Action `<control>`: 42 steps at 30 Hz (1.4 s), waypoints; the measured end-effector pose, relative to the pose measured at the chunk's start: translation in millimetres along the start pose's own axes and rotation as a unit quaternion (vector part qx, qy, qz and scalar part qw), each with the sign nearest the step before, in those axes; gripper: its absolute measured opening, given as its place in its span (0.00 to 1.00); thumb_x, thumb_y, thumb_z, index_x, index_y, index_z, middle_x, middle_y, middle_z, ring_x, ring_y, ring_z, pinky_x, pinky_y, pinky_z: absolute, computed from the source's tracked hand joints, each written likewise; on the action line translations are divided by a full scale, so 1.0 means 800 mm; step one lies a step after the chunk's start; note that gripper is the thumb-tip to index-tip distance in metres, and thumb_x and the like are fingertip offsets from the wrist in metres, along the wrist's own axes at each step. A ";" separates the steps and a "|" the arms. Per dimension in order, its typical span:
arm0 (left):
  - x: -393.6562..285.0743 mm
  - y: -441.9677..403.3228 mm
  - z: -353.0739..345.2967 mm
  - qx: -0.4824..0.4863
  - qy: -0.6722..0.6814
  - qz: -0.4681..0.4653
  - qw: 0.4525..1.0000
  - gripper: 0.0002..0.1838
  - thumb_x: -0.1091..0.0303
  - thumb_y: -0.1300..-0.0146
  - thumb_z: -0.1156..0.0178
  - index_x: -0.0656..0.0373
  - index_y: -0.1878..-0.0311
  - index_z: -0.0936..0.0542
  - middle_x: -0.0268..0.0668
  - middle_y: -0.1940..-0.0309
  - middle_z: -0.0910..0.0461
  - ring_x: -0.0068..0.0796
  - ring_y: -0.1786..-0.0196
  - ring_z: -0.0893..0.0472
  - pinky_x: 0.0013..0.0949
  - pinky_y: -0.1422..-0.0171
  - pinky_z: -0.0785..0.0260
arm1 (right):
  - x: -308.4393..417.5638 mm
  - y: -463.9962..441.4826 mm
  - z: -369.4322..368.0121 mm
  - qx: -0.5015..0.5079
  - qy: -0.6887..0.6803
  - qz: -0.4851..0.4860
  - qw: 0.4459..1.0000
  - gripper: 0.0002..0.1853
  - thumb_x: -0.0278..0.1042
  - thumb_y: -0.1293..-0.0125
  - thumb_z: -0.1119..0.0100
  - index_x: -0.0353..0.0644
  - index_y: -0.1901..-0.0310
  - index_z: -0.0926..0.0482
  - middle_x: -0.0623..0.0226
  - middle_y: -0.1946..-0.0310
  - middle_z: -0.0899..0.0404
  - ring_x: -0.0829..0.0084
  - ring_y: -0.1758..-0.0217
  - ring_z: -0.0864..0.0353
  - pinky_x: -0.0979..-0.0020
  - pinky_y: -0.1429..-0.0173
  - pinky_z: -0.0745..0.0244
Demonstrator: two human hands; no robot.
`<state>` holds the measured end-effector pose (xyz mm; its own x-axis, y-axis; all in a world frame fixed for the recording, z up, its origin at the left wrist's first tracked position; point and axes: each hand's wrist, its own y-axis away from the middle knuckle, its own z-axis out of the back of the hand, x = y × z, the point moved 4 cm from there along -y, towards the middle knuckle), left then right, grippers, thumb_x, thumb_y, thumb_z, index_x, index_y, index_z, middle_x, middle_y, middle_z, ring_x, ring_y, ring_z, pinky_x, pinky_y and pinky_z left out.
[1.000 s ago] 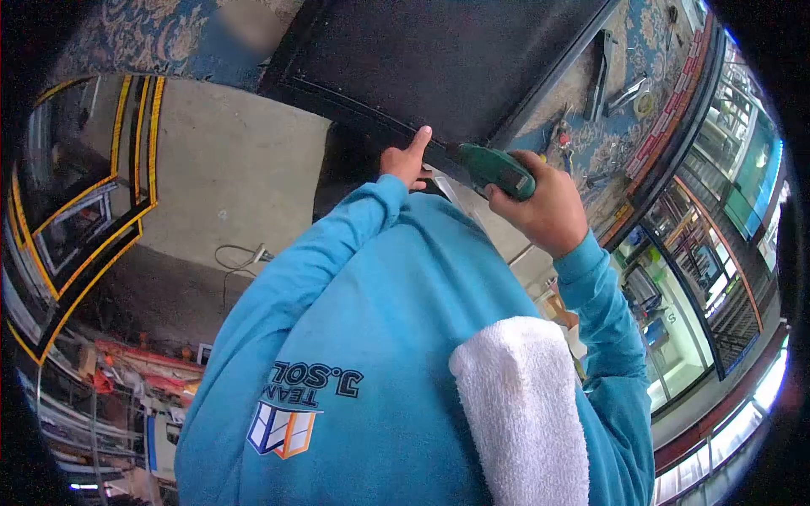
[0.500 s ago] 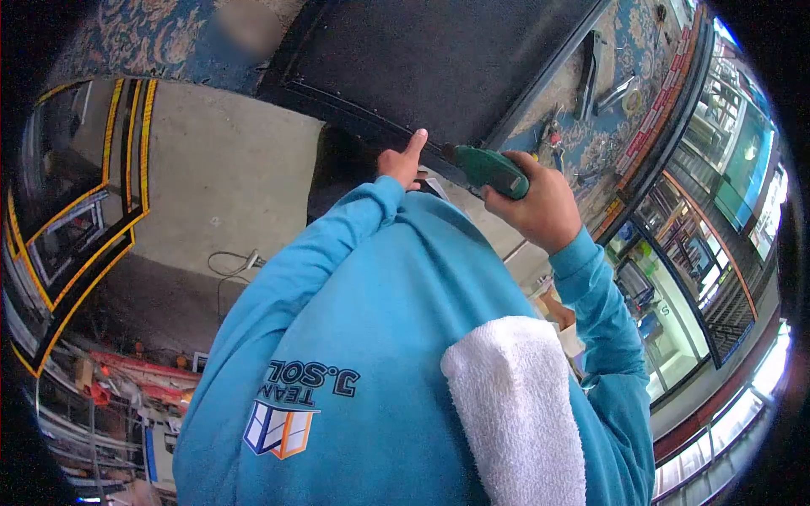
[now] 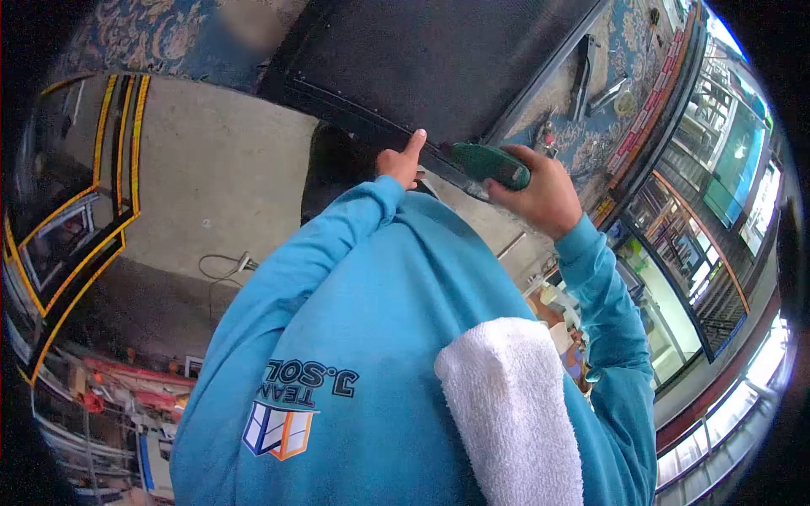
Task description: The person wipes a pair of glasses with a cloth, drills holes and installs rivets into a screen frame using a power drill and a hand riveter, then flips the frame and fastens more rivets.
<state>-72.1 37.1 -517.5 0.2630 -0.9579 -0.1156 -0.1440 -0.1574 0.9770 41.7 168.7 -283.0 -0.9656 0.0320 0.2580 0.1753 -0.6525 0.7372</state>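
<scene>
A large black framed panel (image 3: pixel 430 67) lies in front of me, with small screw-like spots along its frame. My left hand (image 3: pixel 401 160) is at the panel's near edge, one digit stretched over the frame and the others curled at the edge. In my right hand (image 3: pixel 544 194) is a green power drill (image 3: pixel 489 164), its dark front end pointing left at the frame near my left hand. Whether the drill's tip touches the frame I cannot make out.
The panel rests on a blue patterned cloth (image 3: pixel 160 38). Several tools, among them a black bar-like piece (image 3: pixel 582 76), lie right of it. Yellow-edged black frames (image 3: pixel 126 152) stand at left. A white towel (image 3: pixel 510 396) hangs on my front. A cable (image 3: pixel 219 266) lies on the floor.
The drill and my right hand have tilted slightly, the drill now lying more level. My left hand stays in place at the panel's edge. The surroundings have shifted slightly left in view.
</scene>
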 end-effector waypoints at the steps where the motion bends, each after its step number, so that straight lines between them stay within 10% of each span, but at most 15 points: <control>1: 0.001 0.001 0.000 -0.001 0.002 0.001 1.000 0.49 0.30 0.48 0.37 0.77 0.47 0.27 0.48 0.56 0.20 0.40 0.63 0.14 0.35 0.67 0.21 | 0.000 -0.002 -0.001 0.003 -0.003 0.006 1.000 0.31 0.49 0.53 0.31 0.35 0.50 0.20 0.48 0.66 0.16 0.53 0.62 0.14 0.60 0.54 0.20; 17: -0.001 -0.005 0.006 0.024 -0.078 0.007 0.997 0.49 0.24 0.50 0.42 0.73 0.56 0.21 0.44 0.60 0.16 0.35 0.64 0.13 0.32 0.69 0.23 | -0.006 -0.004 0.000 0.029 -0.085 -0.017 0.996 0.30 0.44 0.51 0.31 0.32 0.49 0.21 0.55 0.65 0.15 0.70 0.60 0.15 0.67 0.52 0.22; 42: 0.005 -0.013 0.003 -0.051 -0.045 -0.072 0.995 0.46 0.28 0.48 0.40 0.77 0.70 0.20 0.49 0.71 0.18 0.36 0.74 0.16 0.34 0.68 0.22 | -0.024 -0.004 -0.009 0.000 -0.078 0.059 0.995 0.29 0.45 0.52 0.31 0.33 0.50 0.20 0.52 0.64 0.15 0.64 0.59 0.14 0.65 0.51 0.22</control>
<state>-71.6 34.7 -528.1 0.1877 -0.9453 -0.2666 -0.0129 -0.2738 0.9617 58.3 164.6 -295.2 -0.8967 0.0721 0.4368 0.2859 -0.6591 0.6956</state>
